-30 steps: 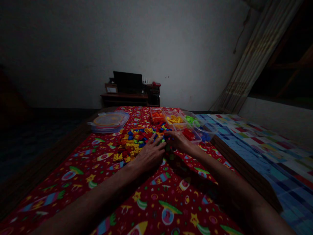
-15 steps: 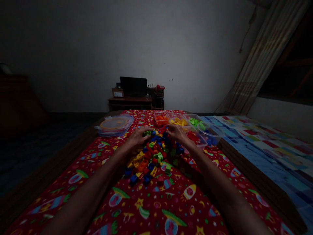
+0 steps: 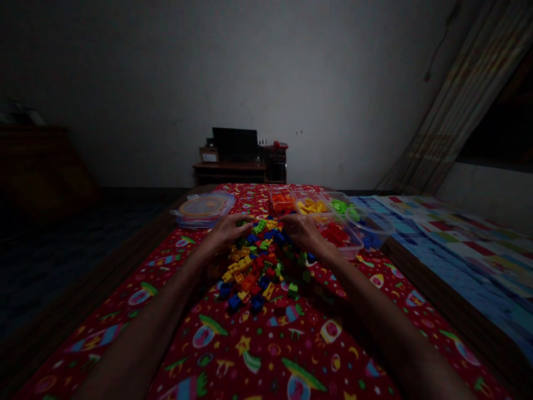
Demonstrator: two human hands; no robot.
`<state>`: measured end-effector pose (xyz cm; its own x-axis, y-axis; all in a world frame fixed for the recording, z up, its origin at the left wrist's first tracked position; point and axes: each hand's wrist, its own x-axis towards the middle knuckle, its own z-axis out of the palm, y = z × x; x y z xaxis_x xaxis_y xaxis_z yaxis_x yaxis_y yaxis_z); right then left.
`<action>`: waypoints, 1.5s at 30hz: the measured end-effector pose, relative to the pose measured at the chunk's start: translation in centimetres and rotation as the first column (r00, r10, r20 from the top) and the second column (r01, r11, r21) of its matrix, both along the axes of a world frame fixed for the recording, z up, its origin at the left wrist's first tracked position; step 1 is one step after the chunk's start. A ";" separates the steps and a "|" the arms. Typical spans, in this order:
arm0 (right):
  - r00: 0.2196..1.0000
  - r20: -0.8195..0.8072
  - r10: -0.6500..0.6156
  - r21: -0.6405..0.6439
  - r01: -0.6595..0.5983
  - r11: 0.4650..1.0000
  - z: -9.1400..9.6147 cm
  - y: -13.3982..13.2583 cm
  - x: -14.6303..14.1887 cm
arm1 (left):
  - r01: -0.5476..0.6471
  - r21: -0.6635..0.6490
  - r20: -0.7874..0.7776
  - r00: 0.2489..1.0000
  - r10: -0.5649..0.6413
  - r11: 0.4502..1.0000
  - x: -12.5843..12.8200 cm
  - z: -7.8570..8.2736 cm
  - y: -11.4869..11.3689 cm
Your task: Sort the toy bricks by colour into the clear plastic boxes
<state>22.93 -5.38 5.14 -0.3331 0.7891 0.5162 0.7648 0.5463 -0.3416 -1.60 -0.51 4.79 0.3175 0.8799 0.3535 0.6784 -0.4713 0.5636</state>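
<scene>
A mixed pile of toy building bricks (image 3: 250, 269) in yellow, red, blue, green and orange lies on the red patterned cloth (image 3: 266, 355). At the pile's far left edge is my left hand (image 3: 230, 229), thumb and fingers apart, with nothing visible between them. A light green brick (image 3: 260, 226) lies just right of its fingertips. My right hand (image 3: 303, 230) reaches over the pile's far right side, its fingers bent down toward blue bricks. Its fingertips are dark and partly hidden, so I cannot tell whether they hold a brick.
Clear boxes at the far right hold orange bricks (image 3: 282, 199), yellow bricks (image 3: 312, 206), green bricks (image 3: 342, 208) and red bricks (image 3: 334, 234). A round clear tub (image 3: 377, 225) stands beside them, near blue bricks. Stacked lids (image 3: 204, 210) lie at the far left.
The view has shifted slightly left. A green brick that was at my left fingertips now lies on the pile, clear of them. Red at my right fingertips no longer shows.
</scene>
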 end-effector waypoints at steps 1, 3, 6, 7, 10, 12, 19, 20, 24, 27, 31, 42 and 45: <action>1.000 -0.012 0.018 0.001 -0.018 1.000 0.1 0.2 -0.2 | -0.026 0.009 -0.003 1.000 0.026 1.000 -0.1 0.1 0.0; 0.999 -0.009 0.050 -0.011 -0.050 0.999 0.6 0.9 -1.0 | -0.042 0.013 0.003 0.999 0.042 0.999 -0.2 0.2 0.2; 0.985 0.075 0.152 -0.026 -0.151 0.988 1.4 2.7 -3.0 | -0.018 0.001 0.017 1.000 0.018 1.000 -0.4 -0.3 0.7; 0.971 0.121 0.204 -0.041 -0.201 0.979 1.6 3.4 -3.9 | -0.015 -0.002 0.009 1.000 0.015 1.000 -0.4 -0.6 0.8; 0.913 0.270 0.307 -0.177 -0.267 0.947 1.7 5.0 -6.0 | -0.015 -0.010 -0.050 0.999 0.014 1.000 -0.5 -1.3 1.1; 0.904 0.310 0.294 -0.239 -0.226 0.944 1.3 5.2 -6.7 | 0.000 -0.031 -0.071 0.997 -0.002 1.000 -0.7 -1.6 1.3; 0.989 0.133 0.057 -0.083 -0.046 0.995 0.3 3.3 -5.2 | 0.061 -0.156 0.027 0.998 -0.057 0.986 -1.6 -1.7 1.4; 0.995 0.092 0.031 -0.058 -0.025 0.998 0.4 3.1 -5.0 | 0.065 -0.162 0.038 0.997 -0.060 0.985 -1.6 -1.7 1.4; 0.999 0.038 0.003 -0.009 -0.003 1.000 0.4 3.3 -5.3 | 0.075 -0.137 0.076 0.995 -0.065 0.988 -1.6 -1.6 1.2; 0.992 0.111 0.067 -0.031 -0.064 0.997 -0.1 3.6 -6.4 | 0.061 -0.092 0.088 0.995 -0.053 0.994 -1.6 -1.4 1.1; 0.939 0.282 0.195 -0.122 -0.166 0.979 -0.8 3.7 -7.4 | 0.043 -0.107 0.088 0.996 -0.033 0.993 -1.8 -1.4 0.9; 0.997 -0.055 0.051 -0.134 -0.058 0.989 -1.0 4.1 -6.1 | 0.042 -0.110 0.151 0.988 -0.025 0.993 -1.6 -1.8 1.0; 0.979 -0.201 0.030 -0.113 -0.053 0.992 -0.7 4.3 -5.9 | 0.076 -0.131 0.231 0.972 -0.044 0.988 -1.2 -1.6 0.7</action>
<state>17.02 -1.09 4.45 -0.2672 0.8355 0.4802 0.6527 0.5235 -0.5476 -2.82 0.14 3.18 0.2971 0.9069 0.2988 0.4980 -0.4142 0.7619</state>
